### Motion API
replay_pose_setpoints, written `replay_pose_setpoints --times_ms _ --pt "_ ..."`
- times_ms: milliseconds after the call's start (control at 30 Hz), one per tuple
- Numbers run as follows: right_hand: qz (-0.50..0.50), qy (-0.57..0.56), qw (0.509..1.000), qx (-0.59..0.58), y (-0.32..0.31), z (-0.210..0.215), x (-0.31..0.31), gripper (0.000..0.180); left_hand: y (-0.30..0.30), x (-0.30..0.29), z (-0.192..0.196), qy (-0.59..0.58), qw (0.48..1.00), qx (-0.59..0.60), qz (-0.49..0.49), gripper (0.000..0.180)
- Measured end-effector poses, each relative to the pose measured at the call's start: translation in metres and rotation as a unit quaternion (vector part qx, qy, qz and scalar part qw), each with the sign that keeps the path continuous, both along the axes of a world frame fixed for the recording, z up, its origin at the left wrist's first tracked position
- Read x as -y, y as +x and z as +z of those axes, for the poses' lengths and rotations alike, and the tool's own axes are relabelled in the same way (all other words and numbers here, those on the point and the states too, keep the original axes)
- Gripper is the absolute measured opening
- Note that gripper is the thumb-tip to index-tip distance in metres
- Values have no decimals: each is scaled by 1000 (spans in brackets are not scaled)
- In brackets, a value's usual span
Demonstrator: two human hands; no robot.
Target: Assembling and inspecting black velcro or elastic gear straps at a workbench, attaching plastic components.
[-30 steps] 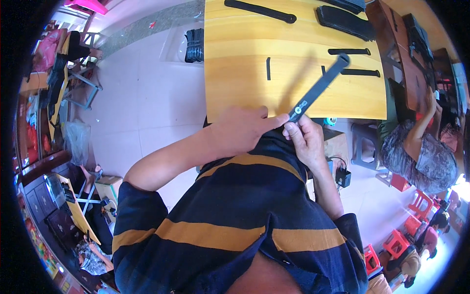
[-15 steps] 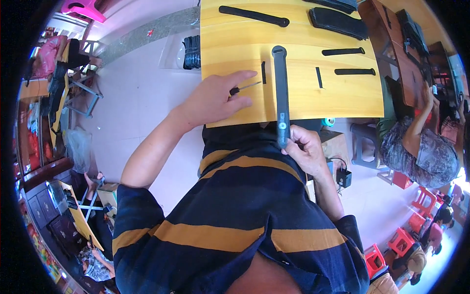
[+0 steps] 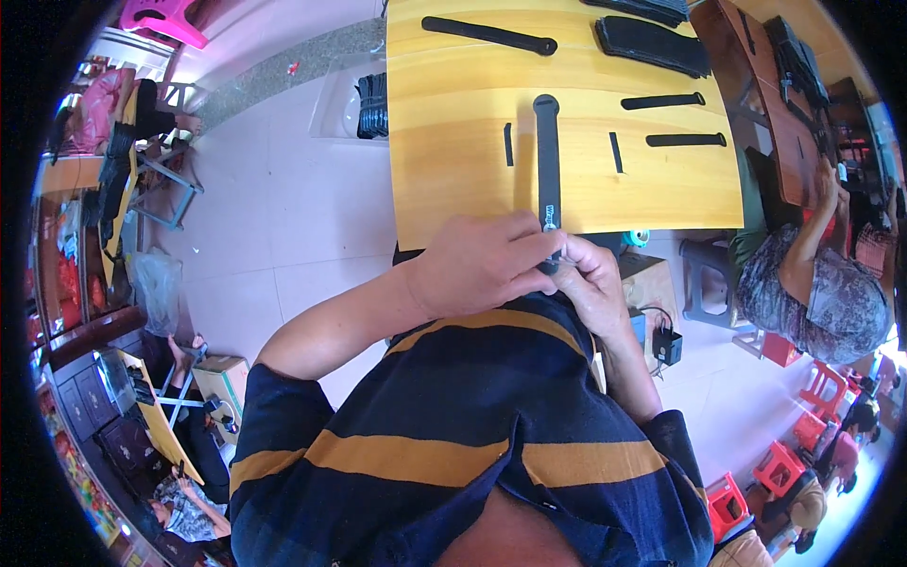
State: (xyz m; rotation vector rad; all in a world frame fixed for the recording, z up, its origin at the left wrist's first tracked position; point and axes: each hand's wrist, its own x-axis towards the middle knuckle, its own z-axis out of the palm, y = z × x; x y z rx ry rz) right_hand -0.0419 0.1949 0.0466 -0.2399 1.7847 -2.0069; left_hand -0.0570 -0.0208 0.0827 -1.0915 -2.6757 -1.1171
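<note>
A long black strap [image 3: 547,156] with a ring at its far end stands out over the yellow table. My right hand [image 3: 593,279] pinches its near end just off the table's front edge. Against that same end, my left hand [image 3: 487,260] is closed, thumb and fingers together. The small black-handled tool with a thin metal shaft, seen in the left hand a moment before, is now mostly covered by the fingers. Two short black strips, one left [image 3: 508,145] and one right [image 3: 616,152] of the strap, lie on the tabletop.
On the yellow table [image 3: 444,189] lie loose straps, far left [image 3: 489,35] and right [image 3: 686,140], plus a strap stack [image 3: 652,49]. A clear bin [image 3: 331,104] holding black straps is left of the table. To the right, a seated person [image 3: 803,283] works at another table.
My left hand has moved right and toward me, from above the table to the strap's near end. The strap has shifted slightly; my right hand stays nearly in place.
</note>
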Motion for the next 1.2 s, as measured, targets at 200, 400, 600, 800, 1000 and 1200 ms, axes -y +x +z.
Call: replay_pose_setpoints --times_ms 200,400,600,800,1000,1200 --pt "44 61 994 -74 -2 12 -11 19 -9 3 -2 90 996 8 -17 22" --pt "58 99 986 -120 -4 24 -21 27 -54 41 35 347 866 250 258 8" --pt "195 48 971 -129 -4 10 -53 32 -117 172 45 562 708 213 371 11" --pt "234 19 972 -10 6 -13 -105 41 -111 274 60 570 703 121 407 9" --pt "216 -50 972 74 1 -17 -109 32 -112 200 51 398 804 157 413 20" --pt "178 -74 980 44 7 -29 -102 31 -144 100 38 390 850 231 269 12"
